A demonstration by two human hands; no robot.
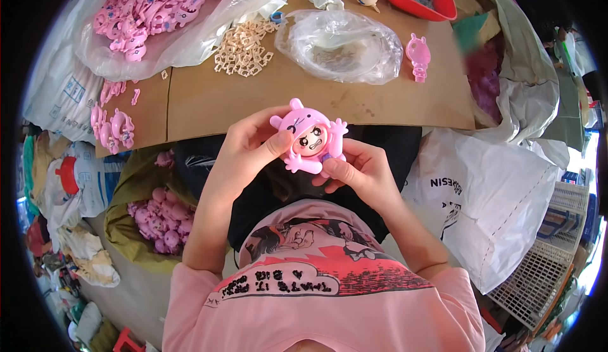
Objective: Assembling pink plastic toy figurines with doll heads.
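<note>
While left grip [253, 148] pinches its left side and right grip [360, 168] its lower right, pink toy figure [311, 139] sits mid-frame; probably light, stiff, slick plastic, best held by rounded sides.

Brown tabletop [234, 102], heaped cream pieces [244, 49], clear bag [373, 51], 1 red bowl [445, 10], pink parts [121, 127]

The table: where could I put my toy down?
There's bare table along the front, between the clear bag and the edge nearest the person. Another patch lies between the small cream pieces and that front edge. It's crowded back left, with a big bag of pink parts.
</note>
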